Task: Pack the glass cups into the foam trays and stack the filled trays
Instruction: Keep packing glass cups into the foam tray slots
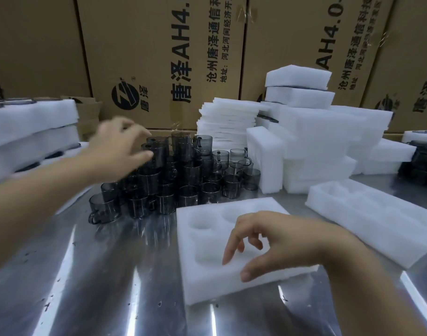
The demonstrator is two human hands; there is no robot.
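Note:
A pile of smoky grey glass cups (183,175) with handles stands stacked on the shiny metal table (86,275). My left hand (118,149), blurred, reaches over the left top of the pile with fingers spread, right by a top cup (156,147); no grip shows. In front lies a white foam tray (207,263) with round pockets that hold nothing. My right hand (268,241) hovers over this tray, fingers loosely bent, one fingertip touching the foam, holding nothing.
A second foam tray (367,219) with no cups lies at the right. Stacked foam blocks and sheets (304,132) rise behind it. Filled trays (30,134) are stacked at the far left, more cups (420,161) at the far right. Cardboard boxes (159,57) wall the back.

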